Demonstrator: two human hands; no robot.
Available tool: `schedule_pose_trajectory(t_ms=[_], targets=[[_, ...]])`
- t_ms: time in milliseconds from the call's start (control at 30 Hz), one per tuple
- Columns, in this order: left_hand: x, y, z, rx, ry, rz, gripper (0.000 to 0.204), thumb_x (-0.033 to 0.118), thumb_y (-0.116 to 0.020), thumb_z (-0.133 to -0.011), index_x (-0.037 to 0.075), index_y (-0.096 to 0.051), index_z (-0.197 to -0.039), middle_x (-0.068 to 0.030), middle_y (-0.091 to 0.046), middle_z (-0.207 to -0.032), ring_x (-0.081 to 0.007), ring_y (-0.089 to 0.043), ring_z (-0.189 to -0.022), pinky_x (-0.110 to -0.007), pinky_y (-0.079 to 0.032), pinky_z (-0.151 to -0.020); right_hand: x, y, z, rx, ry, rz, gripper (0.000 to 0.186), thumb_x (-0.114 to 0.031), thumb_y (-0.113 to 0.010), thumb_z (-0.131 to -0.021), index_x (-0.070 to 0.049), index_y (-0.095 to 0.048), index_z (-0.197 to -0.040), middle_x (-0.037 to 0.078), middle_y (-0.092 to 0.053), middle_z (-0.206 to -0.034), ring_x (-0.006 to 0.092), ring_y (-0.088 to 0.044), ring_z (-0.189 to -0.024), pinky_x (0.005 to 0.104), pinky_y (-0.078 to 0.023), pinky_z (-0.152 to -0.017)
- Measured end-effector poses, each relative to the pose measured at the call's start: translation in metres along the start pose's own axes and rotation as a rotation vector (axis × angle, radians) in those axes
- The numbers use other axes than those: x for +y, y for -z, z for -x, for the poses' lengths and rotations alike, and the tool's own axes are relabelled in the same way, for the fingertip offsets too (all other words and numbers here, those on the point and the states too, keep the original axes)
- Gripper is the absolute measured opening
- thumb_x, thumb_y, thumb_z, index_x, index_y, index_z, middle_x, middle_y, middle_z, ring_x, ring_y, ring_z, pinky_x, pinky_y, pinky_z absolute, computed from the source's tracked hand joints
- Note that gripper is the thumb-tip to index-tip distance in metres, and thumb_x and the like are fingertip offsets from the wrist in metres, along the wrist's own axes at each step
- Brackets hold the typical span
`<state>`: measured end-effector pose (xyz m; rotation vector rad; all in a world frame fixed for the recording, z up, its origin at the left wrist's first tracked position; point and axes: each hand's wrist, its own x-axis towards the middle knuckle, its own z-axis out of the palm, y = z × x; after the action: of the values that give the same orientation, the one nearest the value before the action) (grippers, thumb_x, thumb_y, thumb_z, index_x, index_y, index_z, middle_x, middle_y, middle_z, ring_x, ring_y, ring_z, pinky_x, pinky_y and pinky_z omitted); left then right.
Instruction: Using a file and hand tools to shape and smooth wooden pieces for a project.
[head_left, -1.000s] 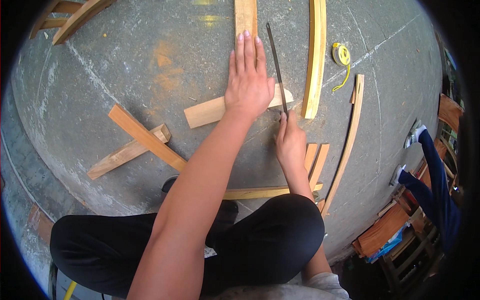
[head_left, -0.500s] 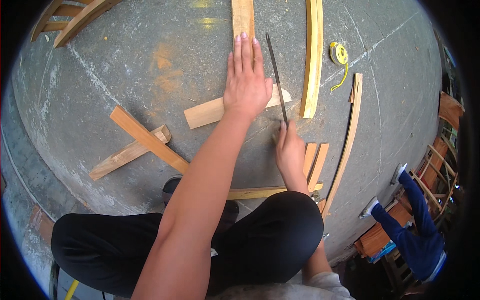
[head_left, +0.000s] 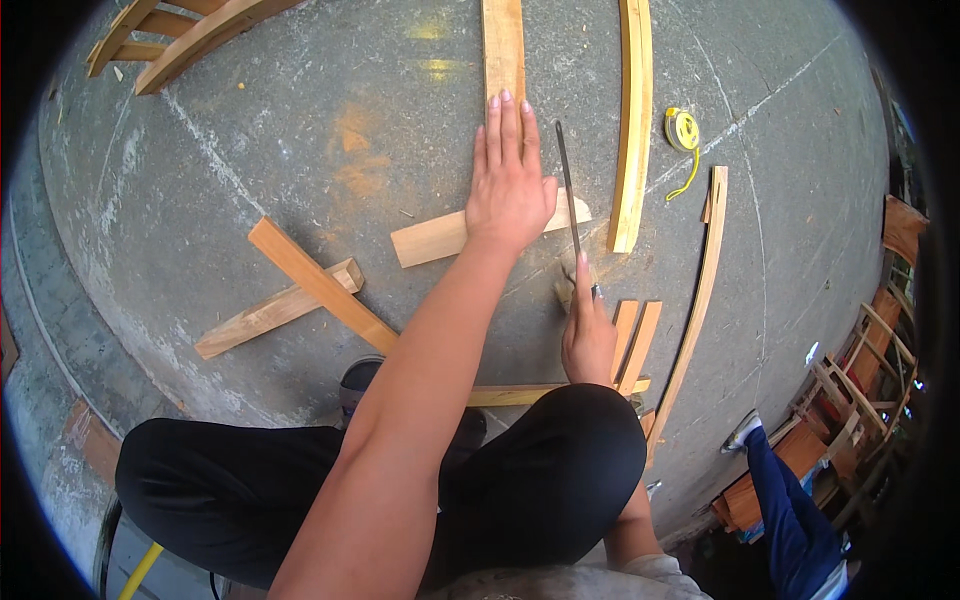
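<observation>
While the left hand (head_left: 512,200) lies flat and outstretched over the plank (head_left: 504,50), the right hand (head_left: 588,335) grips a thin dark tool (head_left: 567,180); bare floor (head_left: 588,100) separates its tip from the plank and beam (head_left: 634,130) edges.

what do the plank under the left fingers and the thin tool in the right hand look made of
Plank: wood, apparently unvarnished, from its pale brown, matte face. Thin tool: probably metal, judging by its slim, straight, dark grey form; finish looks dull, coating unclear.
</observation>
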<state>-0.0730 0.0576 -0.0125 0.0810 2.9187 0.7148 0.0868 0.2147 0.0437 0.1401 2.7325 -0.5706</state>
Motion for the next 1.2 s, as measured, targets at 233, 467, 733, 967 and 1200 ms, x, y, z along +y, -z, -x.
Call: schedule_pose_trajectory(t_ms=[233, 467, 733, 967, 1200], targets=[[-0.003, 0.001, -0.001, 0.014, 0.008, 0.015, 0.087, 0.028, -0.055, -0.098, -0.003, -0.011, -0.166, -0.0258, -0.004, -0.173, -0.0372, -0.005, -0.163, -0.049, -0.016, -0.132, -0.017, 0.011, -0.039, -0.013, 0.054, 0.106, 0.078, -0.004, -0.059, -0.098, -0.03, -0.032, -0.166, 0.018, -0.068, -0.099, 0.0374, -0.068, -0.082, 0.0474, -0.054, -0.071], [-0.004, -0.001, 0.001, 0.016, -0.002, 0.019, 0.087, 0.028, -0.055, -0.098, -0.003, -0.011, -0.166, -0.026, -0.005, -0.173, -0.0367, -0.006, -0.163, -0.049, -0.016, -0.132, 0.012, 0.0, 0.015, 0.103, 0.106, -0.002, 0.072, 0.001, -0.06, -0.098, -0.027, -0.043, -0.162, 0.02, -0.066, -0.092, 0.0374, -0.067, -0.079, 0.0459, -0.054, -0.071], [-0.001, -0.008, -0.003, 0.004, -0.035, -0.088, 0.084, 0.031, -0.048, -0.1, -0.002, -0.009, -0.167, -0.0261, -0.003, -0.174, -0.0364, -0.002, -0.163, -0.049, -0.015, -0.132, -0.01, 0.013, -0.026, 0.161, 0.012, -0.131, 0.065, -0.004, -0.056, -0.105, -0.023, -0.038, -0.164, 0.023, -0.065, -0.082, 0.0406, -0.066, -0.07, 0.0459, -0.05, -0.065], [-0.002, -0.011, -0.002, 0.043, -0.038, -0.182, 0.081, 0.03, -0.043, -0.1, -0.003, -0.01, -0.166, -0.0276, -0.007, -0.173, -0.0378, -0.005, -0.163, -0.049, -0.018, -0.131, 0.001, -0.021, 0.019, 0.26, -0.181, -0.52, 0.049, -0.01, -0.057, -0.108, -0.008, -0.046, -0.156, 0.025, -0.072, -0.101, 0.0374, -0.074, -0.085, 0.0405, -0.056, -0.072], [0.0, -0.009, 0.0, 0.093, -0.081, -0.127, 0.079, 0.024, -0.046, -0.097, -0.005, -0.017, -0.165, -0.0272, -0.011, -0.172, -0.0396, -0.008, -0.162, -0.051, -0.026, -0.128, -0.01, -0.033, 0.033, 0.324, -0.213, -0.615, 0.042, -0.005, -0.061, -0.104, -0.012, -0.06, -0.146, 0.023, -0.074, -0.113, 0.0346, -0.075, -0.093, 0.0391, -0.057, -0.077]])
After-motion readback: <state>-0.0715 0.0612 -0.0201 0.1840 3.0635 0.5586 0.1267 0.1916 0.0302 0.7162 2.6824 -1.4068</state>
